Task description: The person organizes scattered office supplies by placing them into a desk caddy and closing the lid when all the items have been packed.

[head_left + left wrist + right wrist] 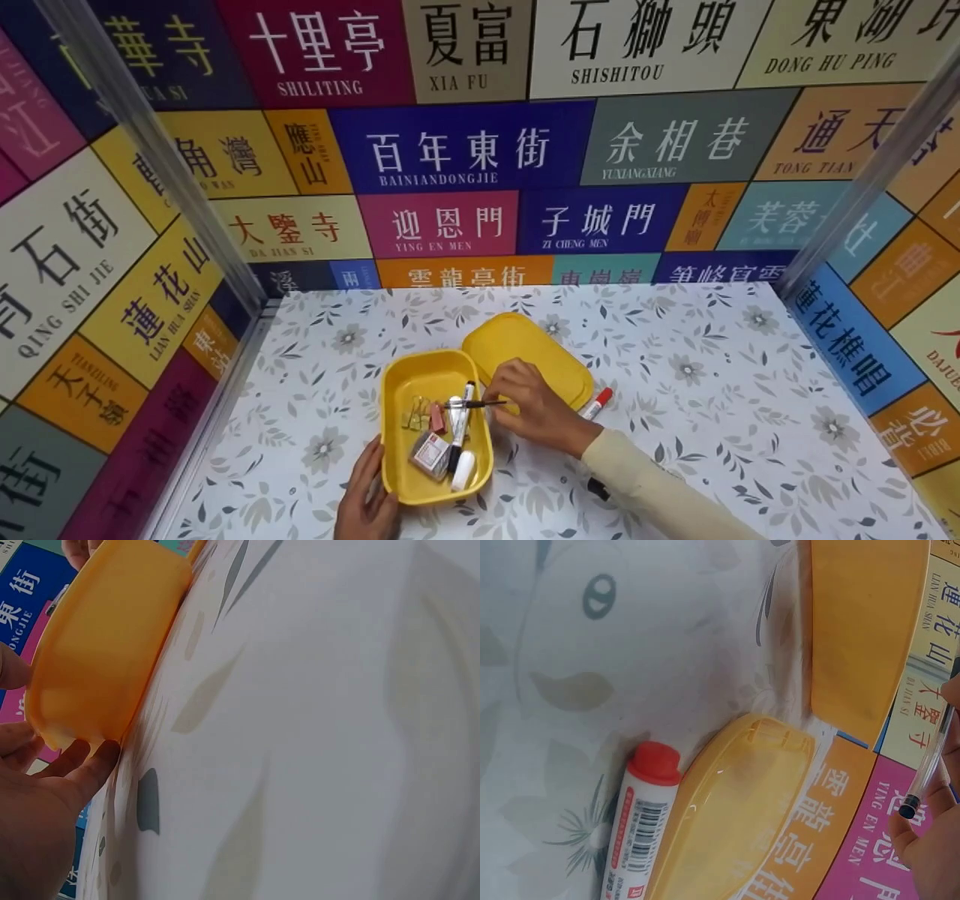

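A yellow plastic box (385, 442) stands on the table, with my left hand (366, 495) holding its near left corner. In the left wrist view, the fingers (94, 772) touch the outer wall low down. Above the box's right rim, my right hand (532, 405) pinches a slim pen (491, 403); the right wrist view shows its clear barrel and dark end. Inside the box lie a black-and-white marker (460, 431), a white-capped marker (463, 469), a pink block (437, 418), wire-like clips (415, 417) and a small labelled pack (431, 454).
Behind my right hand lies the yellow lid (536, 356), beside the box. A red-capped marker (598, 403) rests against the lid's right side. Something black (598, 489) pokes out from under my right sleeve. Sign-patterned walls enclose the flowered table (697, 420).
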`<state>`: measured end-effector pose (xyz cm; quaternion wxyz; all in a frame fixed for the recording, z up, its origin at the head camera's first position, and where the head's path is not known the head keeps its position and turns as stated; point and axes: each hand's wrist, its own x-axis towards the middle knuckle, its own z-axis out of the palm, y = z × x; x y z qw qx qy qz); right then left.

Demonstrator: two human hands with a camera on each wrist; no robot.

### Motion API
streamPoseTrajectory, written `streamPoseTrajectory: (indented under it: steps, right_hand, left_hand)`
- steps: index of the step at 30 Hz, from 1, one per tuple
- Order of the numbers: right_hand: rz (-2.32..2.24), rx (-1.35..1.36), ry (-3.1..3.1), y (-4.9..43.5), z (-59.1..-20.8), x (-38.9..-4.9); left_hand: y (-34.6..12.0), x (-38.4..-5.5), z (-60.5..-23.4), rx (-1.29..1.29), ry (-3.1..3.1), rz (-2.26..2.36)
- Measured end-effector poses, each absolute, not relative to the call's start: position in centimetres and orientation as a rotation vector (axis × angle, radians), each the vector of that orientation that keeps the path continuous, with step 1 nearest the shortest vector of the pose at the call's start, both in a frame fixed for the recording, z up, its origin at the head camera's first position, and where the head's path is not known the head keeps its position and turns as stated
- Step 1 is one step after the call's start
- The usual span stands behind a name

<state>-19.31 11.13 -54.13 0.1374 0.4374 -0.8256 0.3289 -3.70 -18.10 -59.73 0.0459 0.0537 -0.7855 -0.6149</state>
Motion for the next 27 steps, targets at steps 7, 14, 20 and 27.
streamPoseTrajectory:
  steps: [7,14,20,27]
  right_hand:
    - [0.955,1.306,-2.341,10.5,-54.3,-19.4]
    - [0.968,1.318,-2.355,10.0,-54.5,-19.6]
    - [0.975,1.32,-2.342,9.3,-54.7,-20.0]
    - [0.949,1.321,-2.371,8.2,-54.8,-20.7]
  left_hand:
    - [-18.0,-3.9,-59.7,0.264,-2.425,-1.903]
    - [-17.8,-4.2,-59.3,0.355,-2.481,-1.906]
    - [-17.9,-4.2,-59.3,0.37,-2.494,-1.925]
    - [-18.0,-4.0,-59.5,0.304,-2.45,-1.937]
